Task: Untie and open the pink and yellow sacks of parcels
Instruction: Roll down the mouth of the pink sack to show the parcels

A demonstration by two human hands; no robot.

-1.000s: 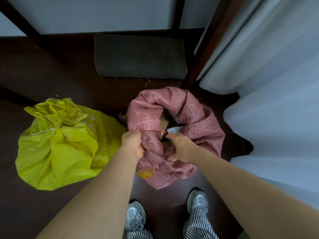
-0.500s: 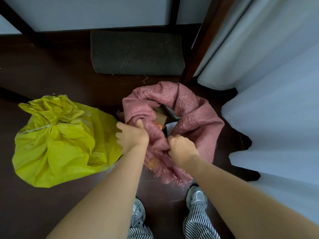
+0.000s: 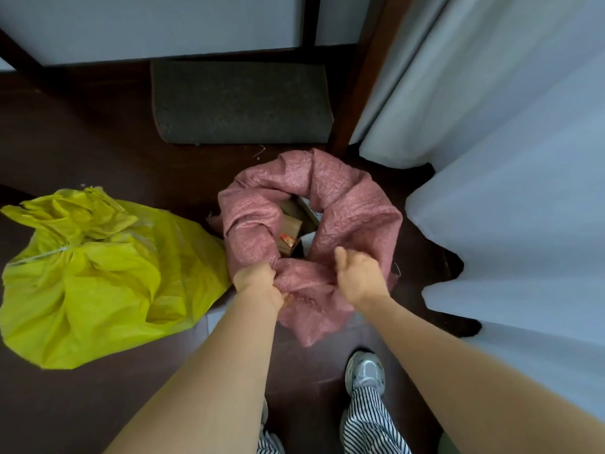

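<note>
On the dark floor (image 3: 98,152), in front of the person's feet, stands the pink sack (image 3: 353,204), its mouth already open and its rim rolled outward into a thick ring. Inside the opening lie parcels (image 3: 289,229): brown cardboard boxes, one with a red label, and a pale package toward the right side. The left hand (image 3: 257,278) grips the near edge of the rim, its fingers curled into a bunched fold of the pink cloth. The right hand (image 3: 360,275) holds the near-right part of the rim, thumb raised toward the opening, the fingers closed round the fabric on the far side; the fingertips themselves are hidden by the hand. Between the two hands the cloth is gathered into a loose flap that hangs down toward the person.

To the left of the pink sack, touching or just beside its lower wall, sits the yellow sack (image 3: 98,290). Its neck is still tied with a pale string (image 3: 49,253), and the gathered top splays above the knot.

Beyond the sacks a dark grey mat (image 3: 240,99) lies against the base of a pale wall. White curtains (image 3: 510,158) fill the right side. At the bottom edge appear a grey shoe (image 3: 366,371) and striped trousers (image 3: 373,424).
</note>
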